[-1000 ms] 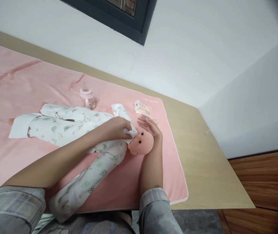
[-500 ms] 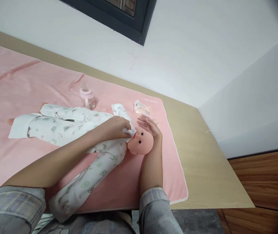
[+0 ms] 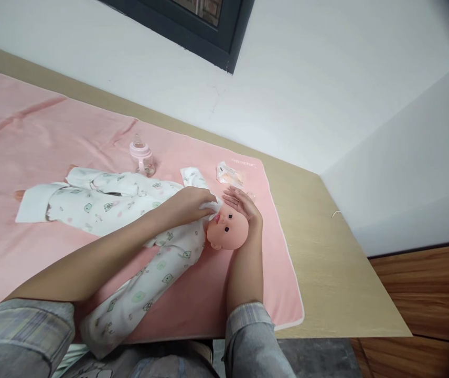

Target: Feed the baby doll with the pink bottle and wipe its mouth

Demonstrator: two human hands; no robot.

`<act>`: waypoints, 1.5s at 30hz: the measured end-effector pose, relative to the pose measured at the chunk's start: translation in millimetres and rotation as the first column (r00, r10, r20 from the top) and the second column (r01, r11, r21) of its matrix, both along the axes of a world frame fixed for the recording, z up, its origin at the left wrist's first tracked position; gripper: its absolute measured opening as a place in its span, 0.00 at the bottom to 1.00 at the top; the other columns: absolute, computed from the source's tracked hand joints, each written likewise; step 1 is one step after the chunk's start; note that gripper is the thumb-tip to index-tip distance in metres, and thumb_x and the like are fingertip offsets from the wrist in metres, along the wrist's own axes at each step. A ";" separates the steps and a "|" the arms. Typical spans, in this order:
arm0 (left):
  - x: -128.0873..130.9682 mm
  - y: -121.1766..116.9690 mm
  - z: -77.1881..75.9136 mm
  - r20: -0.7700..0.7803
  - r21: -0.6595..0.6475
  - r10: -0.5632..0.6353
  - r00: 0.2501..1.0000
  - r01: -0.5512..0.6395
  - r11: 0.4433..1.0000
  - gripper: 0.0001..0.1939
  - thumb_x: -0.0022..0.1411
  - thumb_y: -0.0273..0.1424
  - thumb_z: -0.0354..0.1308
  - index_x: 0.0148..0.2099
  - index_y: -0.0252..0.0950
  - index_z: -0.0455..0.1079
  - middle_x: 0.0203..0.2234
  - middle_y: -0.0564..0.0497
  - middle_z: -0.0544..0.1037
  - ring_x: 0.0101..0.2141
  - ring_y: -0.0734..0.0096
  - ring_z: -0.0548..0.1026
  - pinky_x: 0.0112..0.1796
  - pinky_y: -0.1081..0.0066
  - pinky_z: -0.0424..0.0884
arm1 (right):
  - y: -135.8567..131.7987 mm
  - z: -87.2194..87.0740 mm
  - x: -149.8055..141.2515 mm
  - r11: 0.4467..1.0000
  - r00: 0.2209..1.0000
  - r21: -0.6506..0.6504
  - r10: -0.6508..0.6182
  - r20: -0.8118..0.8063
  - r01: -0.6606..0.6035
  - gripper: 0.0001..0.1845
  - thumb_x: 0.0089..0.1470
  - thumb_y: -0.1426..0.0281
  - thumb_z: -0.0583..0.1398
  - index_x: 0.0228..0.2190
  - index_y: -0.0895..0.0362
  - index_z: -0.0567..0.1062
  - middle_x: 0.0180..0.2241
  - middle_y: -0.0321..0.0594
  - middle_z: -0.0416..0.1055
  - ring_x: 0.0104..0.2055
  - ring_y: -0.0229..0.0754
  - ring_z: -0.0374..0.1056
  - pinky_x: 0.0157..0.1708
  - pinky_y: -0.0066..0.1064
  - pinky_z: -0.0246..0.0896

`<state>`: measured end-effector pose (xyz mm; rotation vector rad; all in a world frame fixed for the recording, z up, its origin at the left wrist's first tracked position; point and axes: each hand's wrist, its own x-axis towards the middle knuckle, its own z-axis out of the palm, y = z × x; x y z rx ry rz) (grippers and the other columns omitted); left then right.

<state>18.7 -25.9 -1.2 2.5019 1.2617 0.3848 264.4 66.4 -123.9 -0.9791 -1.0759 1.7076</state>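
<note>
Tissue [image 3: 210, 205] in left hand [image 3: 192, 202] shifted aside, baring mouth [image 3: 217, 218] on doll head [image 3: 232, 231].

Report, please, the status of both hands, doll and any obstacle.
Left hand grips cloth near mouth of doll. Right hand open beside head. Doll face up on blanket. Bottle and packet beyond, not in the way.

Soft, fairly even light leaves muted shadows beside the baby doll [image 3: 233, 232] on the pink blanket [image 3: 31, 144], while the frame's right-hand corners darken and blur.
</note>
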 end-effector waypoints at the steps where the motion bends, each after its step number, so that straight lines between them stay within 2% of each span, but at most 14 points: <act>1: 0.5 0.4 -0.8 0.006 0.005 -0.004 1.000 0.004 1.000 0.11 0.62 0.29 0.54 0.44 0.36 0.75 0.38 0.49 0.79 0.37 0.63 0.76 0.35 0.71 0.64 | -0.6 0.9 -0.3 1.000 1.000 -0.001 -0.004 0.006 0.004 0.18 0.57 0.64 0.59 0.49 0.55 0.70 0.48 0.43 0.75 0.51 0.44 0.72 0.60 0.43 0.63; 9: 3.0 3.6 -8.8 0.046 0.041 -0.005 0.999 0.003 0.999 0.12 0.63 0.31 0.53 0.43 0.35 0.76 0.34 0.48 0.77 0.37 0.62 0.75 0.36 0.70 0.65 | -2.5 4.3 -1.8 1.000 1.000 -0.004 -0.013 0.013 0.013 0.18 0.60 0.67 0.56 0.51 0.58 0.68 0.48 0.45 0.75 0.52 0.43 0.72 0.58 0.42 0.63; 17: 2.7 1.6 -3.7 0.128 0.024 0.022 0.992 -0.025 0.999 0.13 0.64 0.32 0.51 0.42 0.36 0.76 0.32 0.49 0.75 0.33 0.64 0.73 0.34 0.70 0.63 | 0.1 0.6 -0.4 1.000 1.000 -0.009 -0.005 -0.011 0.005 0.19 0.56 0.64 0.61 0.49 0.54 0.71 0.47 0.42 0.76 0.52 0.43 0.72 0.59 0.42 0.64; 23: -0.2 -1.0 -0.9 0.195 -0.051 -0.057 0.979 0.068 0.996 0.10 0.62 0.30 0.54 0.40 0.36 0.76 0.32 0.51 0.75 0.33 0.67 0.73 0.34 0.72 0.62 | 0.5 -3.3 0.3 1.000 0.999 -0.017 -0.001 -0.032 0.001 0.21 0.53 0.61 0.64 0.48 0.53 0.71 0.49 0.41 0.75 0.52 0.45 0.72 0.60 0.44 0.63; 30: 2.0 -2.6 -5.1 0.121 -0.087 -0.107 0.987 0.118 0.989 0.07 0.61 0.28 0.54 0.34 0.35 0.74 0.31 0.51 0.73 0.33 0.66 0.72 0.33 0.71 0.61 | -4.5 -0.6 -0.8 1.000 1.000 -0.014 -0.001 -0.024 0.001 0.25 0.51 0.59 0.65 0.50 0.52 0.71 0.52 0.42 0.74 0.54 0.45 0.71 0.61 0.43 0.62; 37: 4.9 -3.2 -4.0 0.109 -0.057 -0.052 0.993 0.058 0.997 0.09 0.62 0.27 0.54 0.41 0.36 0.76 0.33 0.51 0.75 0.36 0.64 0.74 0.36 0.70 0.63 | -5.8 2.0 -0.9 1.000 1.000 -0.018 -0.002 -0.026 0.001 0.25 0.52 0.59 0.64 0.50 0.52 0.71 0.52 0.42 0.74 0.55 0.45 0.71 0.62 0.43 0.62; 45: 6.7 -4.3 -1.3 0.077 -0.015 -0.013 0.997 0.014 1.000 0.08 0.64 0.28 0.54 0.37 0.34 0.75 0.29 0.51 0.71 0.32 0.66 0.72 0.33 0.70 0.62 | -4.2 -0.2 -0.6 1.000 1.000 -0.005 0.010 -0.028 -0.011 0.25 0.53 0.59 0.64 0.51 0.52 0.71 0.52 0.43 0.74 0.54 0.45 0.71 0.62 0.44 0.61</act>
